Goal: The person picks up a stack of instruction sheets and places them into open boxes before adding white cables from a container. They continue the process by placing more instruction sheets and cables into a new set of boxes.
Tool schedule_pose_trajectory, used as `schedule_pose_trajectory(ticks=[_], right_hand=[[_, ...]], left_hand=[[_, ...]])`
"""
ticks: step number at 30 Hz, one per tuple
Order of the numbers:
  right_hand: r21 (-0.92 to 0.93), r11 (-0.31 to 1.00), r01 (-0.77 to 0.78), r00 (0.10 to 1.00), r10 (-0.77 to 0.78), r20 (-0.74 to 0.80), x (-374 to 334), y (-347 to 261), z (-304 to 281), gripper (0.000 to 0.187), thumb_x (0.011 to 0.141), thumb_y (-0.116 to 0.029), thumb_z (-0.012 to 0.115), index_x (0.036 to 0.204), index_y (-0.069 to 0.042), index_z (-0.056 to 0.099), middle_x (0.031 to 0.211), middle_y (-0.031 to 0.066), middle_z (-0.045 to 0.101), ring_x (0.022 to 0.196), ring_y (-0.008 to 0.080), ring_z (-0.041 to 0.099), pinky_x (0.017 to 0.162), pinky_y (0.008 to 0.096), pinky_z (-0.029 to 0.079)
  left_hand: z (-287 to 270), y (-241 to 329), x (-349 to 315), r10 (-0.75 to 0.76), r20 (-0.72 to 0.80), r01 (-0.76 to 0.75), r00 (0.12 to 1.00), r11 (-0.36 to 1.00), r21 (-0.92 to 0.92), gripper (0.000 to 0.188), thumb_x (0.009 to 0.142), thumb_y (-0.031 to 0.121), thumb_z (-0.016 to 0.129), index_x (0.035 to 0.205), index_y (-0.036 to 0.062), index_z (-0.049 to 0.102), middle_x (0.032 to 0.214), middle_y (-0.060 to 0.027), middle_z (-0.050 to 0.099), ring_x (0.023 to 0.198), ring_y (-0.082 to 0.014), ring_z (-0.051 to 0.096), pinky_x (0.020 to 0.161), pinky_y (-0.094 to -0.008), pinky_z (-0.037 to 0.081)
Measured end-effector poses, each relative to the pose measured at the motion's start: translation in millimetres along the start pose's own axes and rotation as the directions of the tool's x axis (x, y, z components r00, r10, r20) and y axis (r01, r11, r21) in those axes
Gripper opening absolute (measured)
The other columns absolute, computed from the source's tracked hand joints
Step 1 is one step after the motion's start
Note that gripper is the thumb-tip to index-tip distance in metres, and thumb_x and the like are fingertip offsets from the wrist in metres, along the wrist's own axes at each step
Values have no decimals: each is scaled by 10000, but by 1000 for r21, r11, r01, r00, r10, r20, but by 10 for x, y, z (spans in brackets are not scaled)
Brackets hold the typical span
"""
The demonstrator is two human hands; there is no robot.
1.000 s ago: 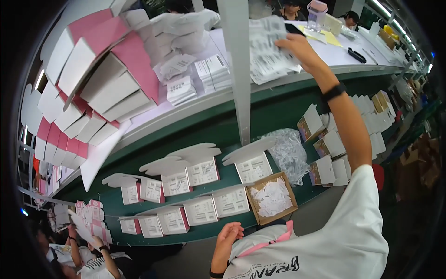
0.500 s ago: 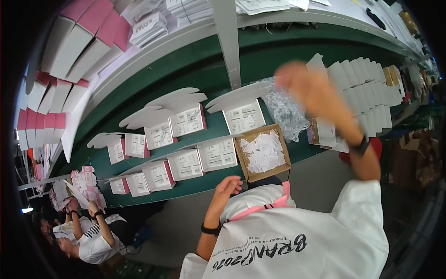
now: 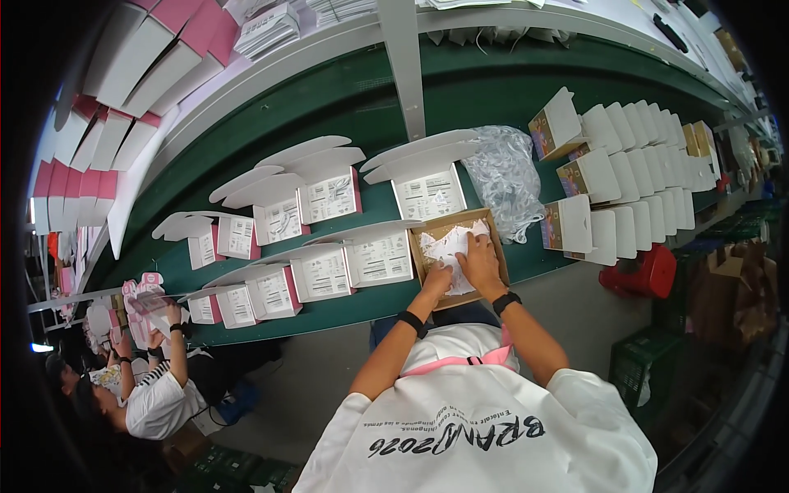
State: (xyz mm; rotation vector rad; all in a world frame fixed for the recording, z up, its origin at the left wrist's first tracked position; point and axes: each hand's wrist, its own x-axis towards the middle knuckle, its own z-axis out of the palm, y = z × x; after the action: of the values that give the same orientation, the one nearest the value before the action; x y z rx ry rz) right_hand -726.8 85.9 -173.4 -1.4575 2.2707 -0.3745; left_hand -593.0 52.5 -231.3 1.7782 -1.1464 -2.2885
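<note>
A shallow brown cardboard box [image 3: 422, 274] stands at the near edge of the green table, filled with loose white paper slips [image 3: 445, 246]. Both my hands reach into it. My left hand [image 3: 437, 280] is closed on slips at the near left, its fingertips partly hidden among them. My right hand [image 3: 482, 264] has its fingers curled down over slips at the right side and grips some. Left of the box, open white-and-pink boxes [image 3: 379, 260] stand in two rows with lids raised; small pale pieces lie in some of the far row.
Behind the cardboard box lies a clear plastic bag [image 3: 503, 177] of pale, tangled-looking items. Rows of open printed boxes [image 3: 565, 223] fill the table's right. A post [image 3: 400, 74] rises at the back. A red stool [image 3: 641, 273] stands right; co-workers [image 3: 168, 394] work at the left.
My right hand has come down from above the plastic bag into the cardboard box. My left hand has moved from beside the box into the slips. The view has shifted slightly.
</note>
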Motion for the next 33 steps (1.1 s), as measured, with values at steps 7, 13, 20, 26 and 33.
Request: schedule_pose_trajectory(ticks=[7, 13, 20, 26, 33], right_hand=[[212, 975, 66, 996, -77, 45, -76, 192, 127, 409, 808, -169, 661, 1157, -30, 500, 1026, 217, 568, 966, 416, 557, 797, 471, 476], [372, 920, 124, 978, -178, 113, -82, 282, 163, 296, 810, -112, 665, 1075, -33, 561, 995, 171, 638, 855, 351, 627, 756, 404, 492], [767, 575, -285, 932, -23, 363, -3, 339, -13, 267, 822, -72, 678, 1065, -34, 577, 904, 30, 624, 763, 106, 577, 654, 249, 472], [795, 522, -310, 945, 75, 320, -16, 312, -235, 269, 837, -72, 671, 1080, -26, 565, 895, 20, 620, 738, 64, 559, 607, 215, 458], [917, 244, -316, 949, 72, 308, -240, -113, -653, 287, 831, -90, 681, 1083, 0, 578, 853, 35, 630, 678, 97, 575, 595, 241, 474]], left_hand=[[-70, 42, -224, -10, 61, 33, 998, 922, -386, 337, 936, 228, 485, 1250, 106, 476, 1000, -81, 583, 899, -200, 572, 818, -359, 495], [-91, 25, -244, 22, 64, -2, 998, 953, -302, 331, 935, 208, 493, 1249, 104, 492, 1027, -59, 576, 921, -188, 560, 833, -361, 496], [-110, 192, -409, 76, 75, -49, 994, 947, -318, 345, 935, 226, 508, 1248, 81, 492, 1097, -53, 562, 972, -192, 550, 826, -363, 499], [-104, 318, -581, 102, 32, -93, 994, 973, -212, 379, 939, 277, 519, 1256, 73, 477, 1166, -63, 520, 1020, -218, 538, 824, -381, 504], [-111, 712, -931, 46, 365, 227, 930, 709, -668, 503, 921, 469, 534, 1251, 93, 486, 1198, -78, 534, 1097, -255, 552, 886, -457, 504]])
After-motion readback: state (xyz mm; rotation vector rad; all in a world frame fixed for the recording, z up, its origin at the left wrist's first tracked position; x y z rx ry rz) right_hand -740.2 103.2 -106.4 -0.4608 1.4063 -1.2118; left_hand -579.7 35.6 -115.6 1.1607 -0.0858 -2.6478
